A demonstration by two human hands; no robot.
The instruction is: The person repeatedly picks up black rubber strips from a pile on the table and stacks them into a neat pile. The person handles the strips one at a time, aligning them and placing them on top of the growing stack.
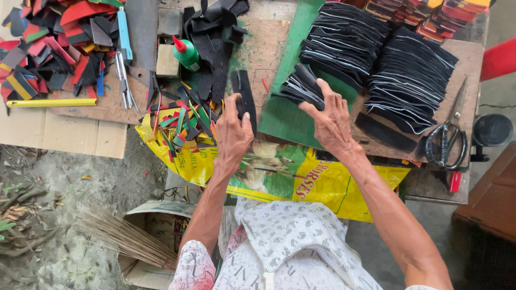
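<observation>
Near the front edge of the workbench (269, 45), the left hand (232, 134) pinches a narrow black strip (244, 96) between thumb and fingers. The strip stands nearly upright in the view, its long axis running away from the person toward the far edge, the free end pointing away. Just to its right, the right hand (330, 121) rests with fingers spread on a small fanned pile of black strips (301, 86), which lies on a green board (290, 115). Past that hand, toward the far right corner, two larger stacks of black pieces (411, 78) lie side by side. Big black scissors (446, 139) sit at the right edge. Left of the held strip lies a heap of coloured scraps (183, 121), with a green glue bottle (187, 53) behind it. A yellow printed sack (317, 185) hangs over the front edge.
</observation>
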